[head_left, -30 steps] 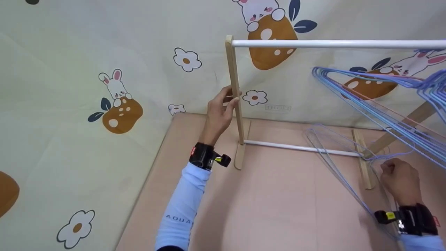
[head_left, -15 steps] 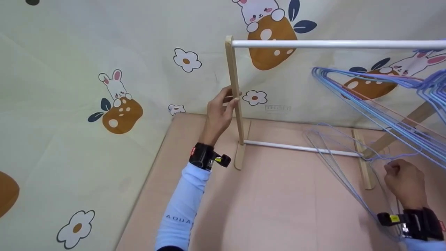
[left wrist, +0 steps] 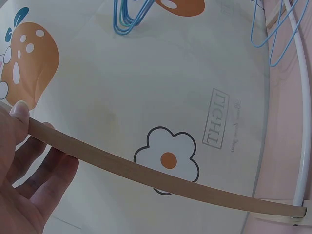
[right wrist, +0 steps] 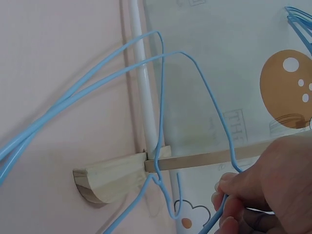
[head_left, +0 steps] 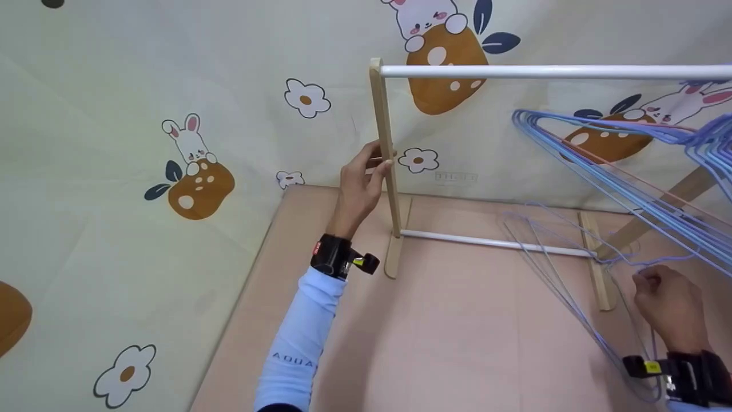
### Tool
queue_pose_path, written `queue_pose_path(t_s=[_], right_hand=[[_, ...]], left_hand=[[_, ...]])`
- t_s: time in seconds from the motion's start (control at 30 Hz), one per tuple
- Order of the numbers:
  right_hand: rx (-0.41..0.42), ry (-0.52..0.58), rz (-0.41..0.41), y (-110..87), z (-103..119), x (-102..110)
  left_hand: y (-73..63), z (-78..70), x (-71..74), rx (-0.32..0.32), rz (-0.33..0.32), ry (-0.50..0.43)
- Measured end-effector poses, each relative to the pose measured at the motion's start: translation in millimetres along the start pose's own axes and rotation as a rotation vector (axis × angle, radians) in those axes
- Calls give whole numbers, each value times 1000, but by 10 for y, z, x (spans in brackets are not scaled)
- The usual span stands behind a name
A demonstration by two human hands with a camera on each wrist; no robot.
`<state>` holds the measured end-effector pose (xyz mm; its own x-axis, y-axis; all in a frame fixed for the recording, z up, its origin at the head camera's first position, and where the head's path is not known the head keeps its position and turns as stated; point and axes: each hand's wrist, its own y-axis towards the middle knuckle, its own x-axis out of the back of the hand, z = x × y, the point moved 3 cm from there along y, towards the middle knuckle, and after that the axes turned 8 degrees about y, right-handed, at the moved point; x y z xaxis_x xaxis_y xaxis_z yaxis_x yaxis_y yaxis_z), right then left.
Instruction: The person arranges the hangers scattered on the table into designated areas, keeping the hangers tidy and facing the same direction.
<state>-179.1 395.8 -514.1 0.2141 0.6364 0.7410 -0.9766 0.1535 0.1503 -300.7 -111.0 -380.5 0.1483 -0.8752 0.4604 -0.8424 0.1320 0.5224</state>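
Observation:
My left hand (head_left: 360, 180) holds the wooden upright (head_left: 378, 106) at the left end of a garment rack. In the left wrist view the thumb lies on one face of it and fingers on the other. Low at the right, my right hand (head_left: 672, 306) pinches a blue wire clothes hanger (right wrist: 213, 95) between thumb and fingertips. A second blue hanger (right wrist: 161, 107) overlaps it in the right wrist view, its hook (right wrist: 179, 195) pointing up past the wooden foot. Both hangers' long sides run toward the forearm in the head view.
A white top rail (head_left: 549, 72) and a white lower rail (head_left: 469, 239) span the rack. Several blue hangers and a red one (head_left: 606, 151) hang at the right. The rack's wooden feet (head_left: 597, 286) stand on a pink surface (head_left: 457, 332) before a printed wall covering (head_left: 229, 86).
My right hand has moved a little right and down, drawing the hanger with it; the two hangers' wires have spread slightly apart. The left hand stays on the upright.

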Motion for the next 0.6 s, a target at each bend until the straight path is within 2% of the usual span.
queue_pose_path(t_s=[0.6], right_hand=[[27,0,-68,-103,198,55]], left_hand=[[3,12,-5,-23,-4,-5]])
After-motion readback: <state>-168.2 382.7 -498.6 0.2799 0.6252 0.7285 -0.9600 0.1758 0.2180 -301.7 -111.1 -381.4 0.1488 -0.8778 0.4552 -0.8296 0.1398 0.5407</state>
